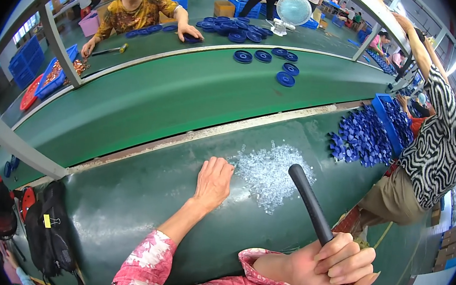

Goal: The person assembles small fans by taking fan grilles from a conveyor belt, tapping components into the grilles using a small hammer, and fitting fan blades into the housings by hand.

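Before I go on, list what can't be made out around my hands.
All in the head view:
Gripped stretch of the black rod: hidden by the right hand.
Anything beneath the left hand: covered by it.
Exact shapes of the clear pieces: too small, heaped together.

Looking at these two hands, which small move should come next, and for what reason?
Perhaps the left hand should draw one piece from the pile of small clear pieces: it is right beside the pile's left edge, while the right hand is occupied, gripping the black rod.
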Demonstrator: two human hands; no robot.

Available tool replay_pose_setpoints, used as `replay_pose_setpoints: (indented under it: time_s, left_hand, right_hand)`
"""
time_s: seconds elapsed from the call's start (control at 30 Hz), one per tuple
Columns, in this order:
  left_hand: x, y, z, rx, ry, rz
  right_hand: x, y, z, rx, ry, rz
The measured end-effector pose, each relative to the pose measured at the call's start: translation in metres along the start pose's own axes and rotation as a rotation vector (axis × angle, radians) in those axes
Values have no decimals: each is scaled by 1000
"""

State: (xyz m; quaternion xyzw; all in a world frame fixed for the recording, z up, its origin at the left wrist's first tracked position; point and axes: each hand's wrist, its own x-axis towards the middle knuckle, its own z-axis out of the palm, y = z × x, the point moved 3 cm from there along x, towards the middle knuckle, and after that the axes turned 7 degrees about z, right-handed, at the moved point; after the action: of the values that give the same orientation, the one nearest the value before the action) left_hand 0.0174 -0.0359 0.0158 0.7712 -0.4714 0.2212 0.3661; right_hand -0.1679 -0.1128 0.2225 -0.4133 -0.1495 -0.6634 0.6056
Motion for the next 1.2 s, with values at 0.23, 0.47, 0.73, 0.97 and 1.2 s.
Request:
replay_pose_setpoints:
  time_s: [0.23, 0.47, 0.73, 0.97, 1.2]
  left_hand:
    - [4, 6, -3, 59, 32, 27]
    - [3, 4, -7, 78, 86, -2]
    - [1, 5, -3, 65, 40, 5]
    - [2, 2, 2, 15, 1, -34]
    - [-5, -17, -1, -203, 90, -312]
  right_hand:
    - [2, -1, 0, -3, -5, -3]
    - [2, -1, 0, -1, 7, 1]
    - [1, -3, -1, -11, 10, -5]
    - [4, -3, -1, 25, -5, 24]
    - [4, -1, -1, 36, 6, 20]
